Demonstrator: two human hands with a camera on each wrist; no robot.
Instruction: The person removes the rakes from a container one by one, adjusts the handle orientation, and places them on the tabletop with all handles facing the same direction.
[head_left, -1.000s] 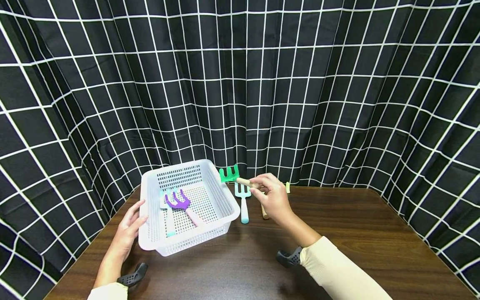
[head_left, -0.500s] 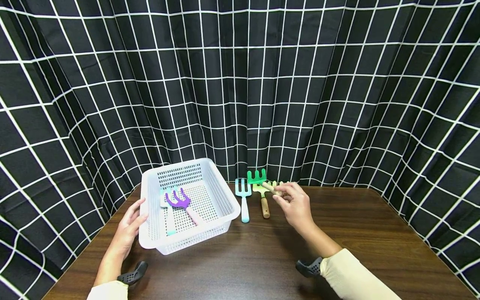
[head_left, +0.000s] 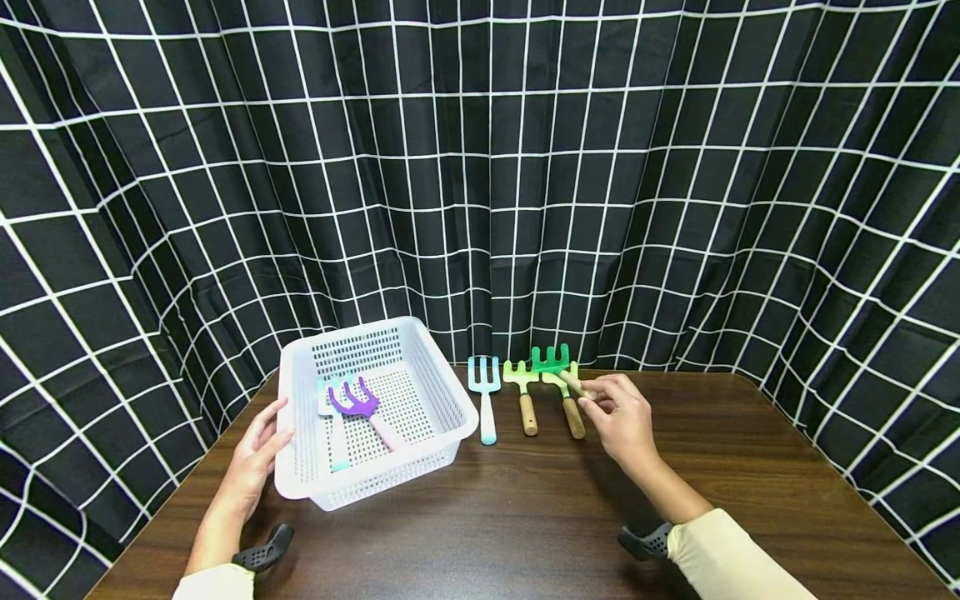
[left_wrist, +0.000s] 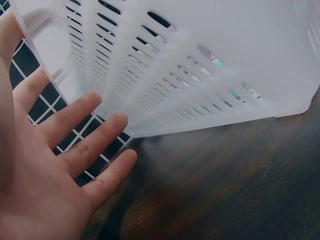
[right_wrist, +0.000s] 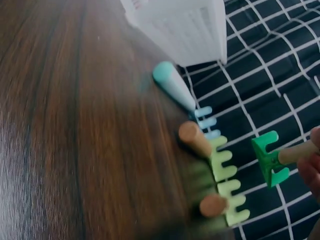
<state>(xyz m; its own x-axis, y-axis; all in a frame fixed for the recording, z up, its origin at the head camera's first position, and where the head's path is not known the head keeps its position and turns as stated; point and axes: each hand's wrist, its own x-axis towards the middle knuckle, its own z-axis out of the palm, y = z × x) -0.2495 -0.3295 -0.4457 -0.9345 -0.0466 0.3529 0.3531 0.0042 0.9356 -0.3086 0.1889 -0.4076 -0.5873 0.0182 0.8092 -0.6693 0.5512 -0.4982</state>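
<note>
My right hand point(head_left: 624, 415) pinches the light handle of a small green hand rake point(head_left: 551, 358). In the head view the rake overlaps a yellow-green hand rake point(head_left: 574, 417) with a wooden handle. Left of that lie a yellow-green hand fork point(head_left: 528, 414) and a pale blue hand fork point(head_left: 487, 417). My left hand point(head_left: 251, 458) touches the left rim of a white plastic basket point(head_left: 375, 467); its fingers point(left_wrist: 95, 155) look mostly straight in the left wrist view. Inside the basket lie a purple hand rake point(head_left: 360, 402) and a pale blue tool point(head_left: 339, 442).
A dark brown wooden table point(head_left: 525, 533) carries everything. Behind it hangs a black curtain point(head_left: 517, 208) with a white grid, close to the table's back edge. Each wrist wears a black band point(head_left: 266, 550).
My right hand has moved right with the green rake, from beside the basket's right rim to over the rightmost yellow-green rake. My left hand and the basket stay put.
</note>
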